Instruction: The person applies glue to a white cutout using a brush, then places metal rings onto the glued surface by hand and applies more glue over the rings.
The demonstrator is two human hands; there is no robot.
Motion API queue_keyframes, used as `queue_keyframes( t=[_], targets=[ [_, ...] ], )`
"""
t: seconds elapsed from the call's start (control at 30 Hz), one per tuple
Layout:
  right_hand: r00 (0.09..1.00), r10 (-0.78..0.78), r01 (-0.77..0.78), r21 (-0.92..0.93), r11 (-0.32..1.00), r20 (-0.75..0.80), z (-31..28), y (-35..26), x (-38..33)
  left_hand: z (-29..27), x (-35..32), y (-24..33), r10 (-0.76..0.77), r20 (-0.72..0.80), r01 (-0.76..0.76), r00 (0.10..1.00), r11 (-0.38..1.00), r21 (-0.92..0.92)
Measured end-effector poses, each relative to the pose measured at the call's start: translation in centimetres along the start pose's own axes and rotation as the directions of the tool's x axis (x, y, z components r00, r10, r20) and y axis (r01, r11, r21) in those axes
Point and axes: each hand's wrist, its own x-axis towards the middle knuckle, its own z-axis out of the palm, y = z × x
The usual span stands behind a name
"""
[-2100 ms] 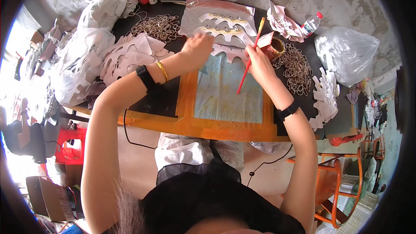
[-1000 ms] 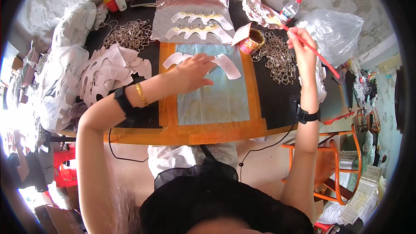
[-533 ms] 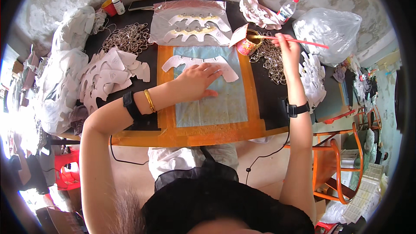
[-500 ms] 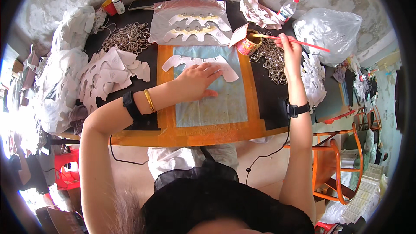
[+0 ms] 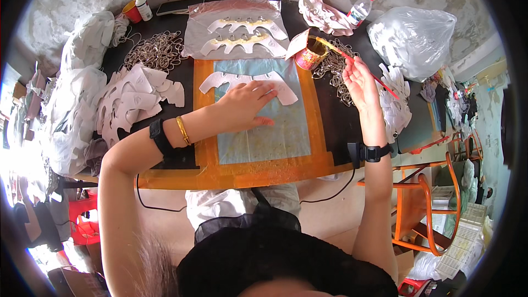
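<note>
My left hand [image 5: 250,104] lies flat with its fingers spread on a white curved piece with a notched edge [image 5: 279,86], which rests on a blue sheet [image 5: 264,146]. Part of the piece is hidden under the hand. In my right hand [image 5: 361,84], turned partly palm up, is a thin red-handled brush [image 5: 387,88]. Its yellowed end meets the rim of a small printed can [image 5: 309,59], to the left of that hand. Behind the blue sheet, two similar white pieces [image 5: 237,45] with yellowish smears and metal rings lie on a silvery sheet [image 5: 199,21].
Heaps of metal rings lie left [image 5: 155,49] and right [image 5: 342,89] of the work area. White cut pieces [image 5: 132,96] are piled at left, more [image 5: 397,104] at right. A clear plastic bag [image 5: 412,41] and a bottle [image 5: 360,9] stand at the back right. An orange chair [image 5: 410,214] is beside the table.
My right hand has turned more palm up, and the brush handle now slants down more steeply, its end still at the can. My left hand stays on the white piece. The whole view has shifted slightly.
</note>
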Motion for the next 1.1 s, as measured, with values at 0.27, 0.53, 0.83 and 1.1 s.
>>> queue_keyframes(
  t=[0.27, 0.53, 0.83, 1.1],
  targets=[
    [0.669, -0.461, 0.716, -0.673, 0.186, 0.583, 3.1, -0.6, -3.1, -0.1, -0.1, 0.0, -0.004, -0.002, 0.004, 1.000, 1.000, 0.003],
    [0.408, -0.175, 0.734, -0.436, -0.521, 0.896, 4.6, -1.8, -4.5, -0.1, -0.1, 0.0, -0.053, 0.098, 0.054, 0.994, 0.998, -0.012],
    [0.722, -0.616, 0.656, -0.594, 0.465, 0.315, 2.5, -0.1, -2.1, -0.5, -0.1, 0.2, -0.051, 0.102, 0.053, 0.993, 0.999, -0.013],
    [0.995, 0.079, -0.095, 0.301, 0.949, 0.066, -0.6, 0.1, 0.2, -0.3, 0.2, 0.2, -0.036, 0.092, 0.036, 0.995, 0.999, -0.006]
  ],
)
